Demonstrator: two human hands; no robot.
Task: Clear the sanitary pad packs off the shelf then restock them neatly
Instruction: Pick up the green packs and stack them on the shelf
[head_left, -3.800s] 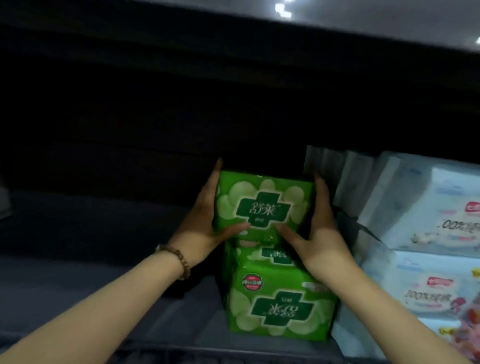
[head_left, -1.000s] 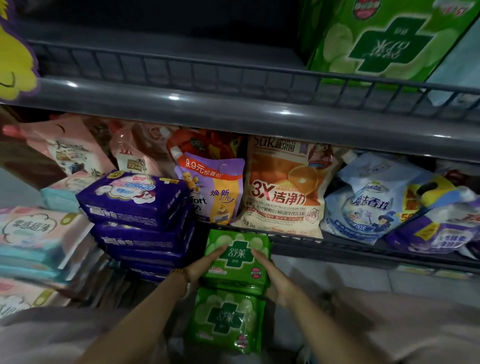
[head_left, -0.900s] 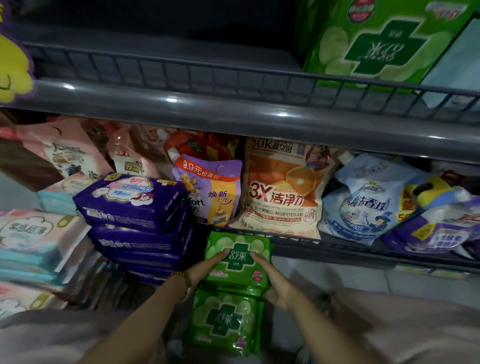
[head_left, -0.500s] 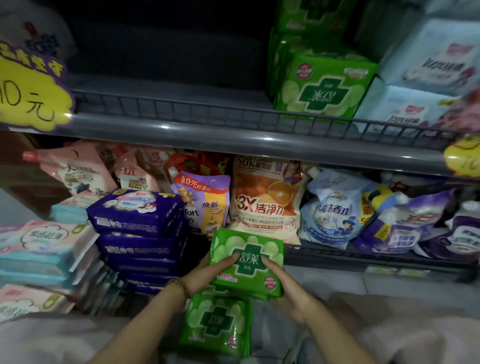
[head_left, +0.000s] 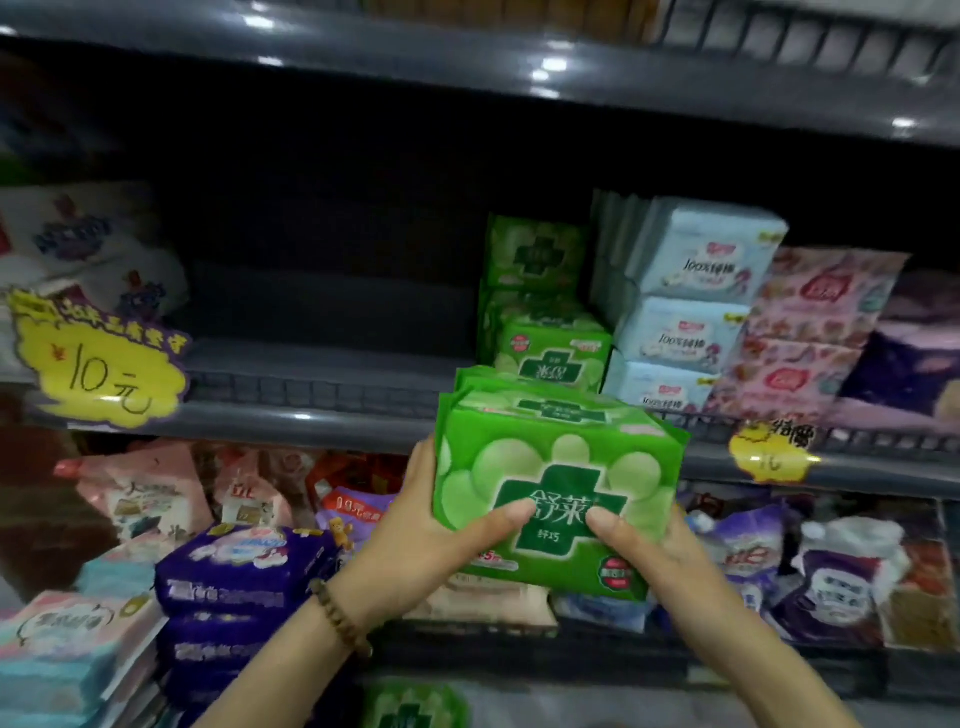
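At twelve o'clock: shelf (head_left: 322, 364), largely bare; a few restocked green packs (head_left: 550, 353) at one o'clock. Centre: one green pack (head_left: 556, 478), gripped by my left hand (head_left: 415, 530) and right hand (head_left: 657, 553). Six o'clock: another pack (head_left: 410, 706) waiting. Restocking looks early.

Two bare forearms show, the left forearm (head_left: 280, 675) coming in from 7 o'clock and the right forearm (head_left: 769, 670) from 5 o'clock, both uncovered right to the frame's edge. A bracelet (head_left: 340, 618) of round brown beads, wood-like and strung close in a single row, circles the wrist just below the left grip (head_left: 415, 530). Blur softens the thumb tips of it and of the right grip (head_left: 660, 551).
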